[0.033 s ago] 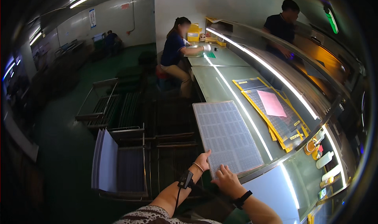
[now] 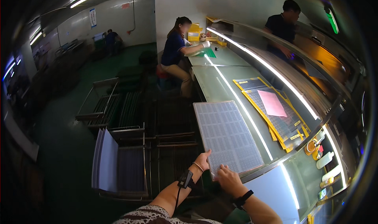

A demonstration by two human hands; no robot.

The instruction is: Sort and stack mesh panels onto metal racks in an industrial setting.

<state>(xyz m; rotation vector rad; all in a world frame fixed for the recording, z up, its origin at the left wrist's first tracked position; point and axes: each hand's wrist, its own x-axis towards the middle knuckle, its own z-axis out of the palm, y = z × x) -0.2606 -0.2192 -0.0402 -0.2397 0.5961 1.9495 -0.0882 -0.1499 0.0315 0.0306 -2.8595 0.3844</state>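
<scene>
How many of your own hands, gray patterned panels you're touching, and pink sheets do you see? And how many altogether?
Left hand and right hand: 2
Gray patterned panel: 1
Pink sheet: 1
Total: 4

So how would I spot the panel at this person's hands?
Find the long greenish table and follow its left edge toward the camera. There, the left hand grips a grey, finely patterned panel, the right hand at its near end. It lacks the yellow border of the dark sheets to its right.
</scene>
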